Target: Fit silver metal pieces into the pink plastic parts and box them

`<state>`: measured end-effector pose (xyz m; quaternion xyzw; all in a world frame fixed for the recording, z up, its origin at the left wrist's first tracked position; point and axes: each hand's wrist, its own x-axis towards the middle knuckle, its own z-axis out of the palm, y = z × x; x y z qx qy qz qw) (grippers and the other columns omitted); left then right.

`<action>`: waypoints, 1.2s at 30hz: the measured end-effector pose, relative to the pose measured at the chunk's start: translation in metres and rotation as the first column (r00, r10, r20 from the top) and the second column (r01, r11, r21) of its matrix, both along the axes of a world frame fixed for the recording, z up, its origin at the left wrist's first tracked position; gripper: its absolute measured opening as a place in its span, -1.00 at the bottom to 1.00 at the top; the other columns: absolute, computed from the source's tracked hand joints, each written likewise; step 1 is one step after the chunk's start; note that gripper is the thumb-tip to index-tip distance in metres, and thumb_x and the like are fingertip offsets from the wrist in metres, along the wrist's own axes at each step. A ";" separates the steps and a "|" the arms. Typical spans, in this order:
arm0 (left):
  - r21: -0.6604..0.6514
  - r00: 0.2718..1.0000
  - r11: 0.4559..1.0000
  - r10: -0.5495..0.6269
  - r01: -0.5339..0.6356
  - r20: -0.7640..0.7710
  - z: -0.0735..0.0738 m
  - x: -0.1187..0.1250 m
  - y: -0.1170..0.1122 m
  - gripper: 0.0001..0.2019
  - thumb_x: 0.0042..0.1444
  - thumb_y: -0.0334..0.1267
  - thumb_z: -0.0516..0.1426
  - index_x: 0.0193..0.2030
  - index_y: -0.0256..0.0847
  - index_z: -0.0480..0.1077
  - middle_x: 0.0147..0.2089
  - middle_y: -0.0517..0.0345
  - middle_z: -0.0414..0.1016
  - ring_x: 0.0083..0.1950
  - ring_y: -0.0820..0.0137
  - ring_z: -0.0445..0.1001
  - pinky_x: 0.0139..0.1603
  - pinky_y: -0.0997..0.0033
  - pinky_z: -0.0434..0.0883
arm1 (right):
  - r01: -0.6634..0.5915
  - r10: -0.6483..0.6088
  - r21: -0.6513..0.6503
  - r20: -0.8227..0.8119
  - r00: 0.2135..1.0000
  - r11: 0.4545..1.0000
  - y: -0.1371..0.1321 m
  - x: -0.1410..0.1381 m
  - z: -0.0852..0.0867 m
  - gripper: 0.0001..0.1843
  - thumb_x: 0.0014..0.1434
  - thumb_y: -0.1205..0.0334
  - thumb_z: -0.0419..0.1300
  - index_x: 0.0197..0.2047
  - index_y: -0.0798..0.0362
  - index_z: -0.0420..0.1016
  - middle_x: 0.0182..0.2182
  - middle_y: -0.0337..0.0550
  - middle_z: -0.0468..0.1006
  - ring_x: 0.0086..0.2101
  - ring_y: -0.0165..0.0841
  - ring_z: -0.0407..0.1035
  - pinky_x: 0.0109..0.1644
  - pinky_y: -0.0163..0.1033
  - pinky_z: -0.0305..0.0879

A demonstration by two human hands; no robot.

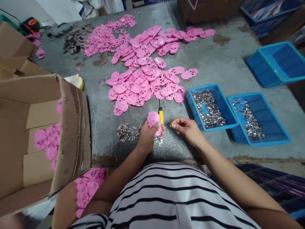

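Observation:
My left hand (148, 135) is closed around a pink plastic shell (153, 119), held just above the table. Right beside that shell is a screwdriver (161, 116) with a yellow and black handle, its shaft pointing away from me; whether my fingers touch it I cannot tell. My right hand (187, 128) pinches a tiny shiny piece (171, 125) between thumb and fingertips, a short way right of the shell. Small silvery metal pieces (124, 132) lie in heaps under and left of my left hand. Beyond my hands spreads a pile of pink plastic shells (140, 86).
Two blue bins (230, 124) (283, 133) of metal pieces stand at right, another blue bin (264, 68) behind them. A cardboard box (73, 127) with pink parts is at left. Small pink parts (102, 38) and dark flat pieces (76, 38) lie at the back.

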<state>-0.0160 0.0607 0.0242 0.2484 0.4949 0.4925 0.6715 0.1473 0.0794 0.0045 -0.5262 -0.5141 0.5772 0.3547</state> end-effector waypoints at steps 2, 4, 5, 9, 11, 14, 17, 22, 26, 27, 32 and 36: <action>0.009 0.997 1.000 -0.004 0.005 -0.073 0.001 0.005 -0.001 -0.72 -0.16 -0.26 0.26 -0.29 -0.26 0.31 -0.47 0.23 0.47 -0.56 0.54 0.36 -0.52 0.51 0.30 | 0.043 -0.077 -0.173 -0.198 0.977 0.984 0.000 -0.003 0.009 -0.67 -0.16 0.00 0.39 -0.47 0.08 0.46 -0.62 -0.33 0.35 -0.65 -0.53 0.09 -0.56 -0.34 -0.01; 0.018 0.992 1.000 0.006 -0.004 -0.128 0.004 0.010 -0.002 -0.75 -0.19 -0.34 0.24 -0.33 -0.26 0.31 -0.48 0.25 0.44 -0.56 0.56 0.34 -0.52 0.53 0.29 | 0.044 -0.133 -0.273 -0.318 0.939 0.961 0.000 -0.007 0.017 -0.62 -0.26 0.02 0.45 -0.43 0.09 0.50 -0.62 -0.33 0.38 -0.67 -0.56 0.07 -0.57 -0.36 -0.06; 0.024 0.990 1.000 0.012 -0.009 -0.144 0.005 0.012 -0.002 -0.76 -0.20 -0.35 0.24 -0.34 -0.26 0.31 -0.49 0.27 0.43 -0.56 0.56 0.34 -0.51 0.53 0.29 | 0.041 -0.153 -0.302 -0.357 0.922 0.952 0.000 -0.009 0.019 -0.60 -0.28 0.03 0.46 -0.41 0.09 0.52 -0.61 -0.32 0.41 -0.67 -0.57 0.09 -0.57 -0.36 -0.06; 0.058 0.974 0.996 0.072 -0.061 -0.212 0.005 0.018 -0.003 -0.75 -0.19 -0.36 0.24 -0.32 -0.24 0.30 -0.47 0.28 0.42 -0.54 0.55 0.35 -0.48 0.52 0.32 | 0.096 -0.216 -0.306 -0.390 0.895 0.947 -0.001 -0.016 0.020 -0.58 -0.32 0.04 0.49 -0.41 0.08 0.52 -0.60 -0.30 0.43 -0.67 -0.56 0.12 -0.58 -0.37 -0.03; 0.091 0.955 0.991 0.119 -0.097 -0.273 0.003 0.018 -0.004 -0.75 -0.18 -0.35 0.24 -0.32 -0.23 0.30 -0.46 0.29 0.42 -0.52 0.54 0.37 -0.45 0.51 0.33 | 0.137 -0.223 -0.249 -0.357 0.907 0.959 -0.003 -0.019 0.018 -0.59 -0.30 0.02 0.48 -0.42 0.07 0.51 -0.62 -0.32 0.41 -0.66 -0.55 0.13 -0.58 -0.36 0.01; 0.151 0.906 0.982 0.164 -0.113 -0.389 0.002 0.016 -0.003 -0.78 -0.19 -0.37 0.23 -0.36 -0.22 0.31 -0.47 0.29 0.41 -0.48 0.52 0.36 -0.42 0.50 0.34 | 0.132 -0.170 -0.146 -0.285 0.943 0.980 -0.007 -0.022 0.016 -0.61 -0.22 -0.03 0.44 -0.42 0.06 0.51 -0.63 -0.32 0.39 -0.63 -0.52 0.16 -0.56 -0.34 0.10; 0.181 0.838 0.976 0.199 -0.122 -0.507 0.002 0.014 -0.003 -0.78 -0.23 -0.43 0.22 -0.39 -0.20 0.31 -0.47 0.28 0.40 -0.45 0.50 0.35 -0.38 0.49 0.34 | 0.082 -0.103 -0.097 -0.239 0.965 0.992 -0.011 -0.025 0.017 -0.60 -0.19 -0.08 0.42 -0.43 0.06 0.51 -0.63 -0.32 0.39 -0.61 -0.51 0.20 -0.53 -0.34 0.17; 0.164 0.855 0.976 0.205 -0.143 -0.477 -0.004 0.012 -0.002 -0.76 -0.22 -0.39 0.23 -0.36 -0.20 0.30 -0.45 0.30 0.37 -0.46 0.52 0.32 -0.39 0.49 0.32 | 0.085 -0.106 -0.098 -0.243 0.964 0.992 -0.012 -0.025 0.017 -0.58 -0.22 -0.10 0.43 -0.44 0.05 0.51 -0.63 -0.31 0.42 -0.60 -0.49 0.24 -0.51 -0.32 0.24; 0.099 0.926 0.982 0.184 -0.160 -0.329 -0.006 0.013 -0.002 -0.71 -0.19 -0.35 0.23 -0.28 -0.21 0.27 -0.44 0.31 0.37 -0.52 0.55 0.32 -0.46 0.51 0.30 | 0.134 -0.189 -0.191 -0.309 0.932 0.972 -0.007 -0.021 0.017 -0.58 -0.28 -0.05 0.47 -0.45 0.07 0.53 -0.62 -0.24 0.48 -0.60 -0.45 0.30 -0.50 -0.30 0.27; 0.083 0.931 0.985 0.173 -0.154 -0.321 -0.005 0.013 -0.002 -0.71 -0.19 -0.35 0.23 -0.29 -0.21 0.27 -0.45 0.32 0.37 -0.53 0.55 0.32 -0.48 0.51 0.30 | 0.144 -0.207 -0.210 -0.319 0.925 0.967 -0.005 -0.021 0.017 -0.59 -0.29 -0.03 0.48 -0.47 0.08 0.52 -0.63 -0.23 0.48 -0.60 -0.45 0.30 -0.52 -0.30 0.25; 0.085 0.949 0.991 0.126 -0.105 -0.289 -0.001 0.016 -0.004 -0.74 -0.18 -0.34 0.24 -0.32 -0.22 0.29 -0.45 0.28 0.43 -0.51 0.53 0.39 -0.46 0.51 0.32 | 0.140 -0.232 -0.265 -0.358 0.905 0.954 -0.002 -0.023 0.017 -0.63 -0.34 0.03 0.50 -0.56 0.08 0.52 -0.57 -0.22 0.47 -0.63 -0.53 0.16 -0.59 -0.35 0.06; 0.119 0.947 0.988 0.134 -0.103 -0.293 -0.003 0.018 -0.004 -0.77 -0.16 -0.36 0.22 -0.33 -0.21 0.29 -0.45 0.27 0.44 -0.49 0.51 0.41 -0.43 0.50 0.33 | 0.120 -0.216 -0.268 -0.365 0.905 0.956 -0.004 -0.026 0.015 -0.63 -0.35 0.02 0.50 -0.59 0.08 0.50 -0.40 -0.17 0.48 -0.59 -0.55 0.13 -0.61 -0.35 -0.03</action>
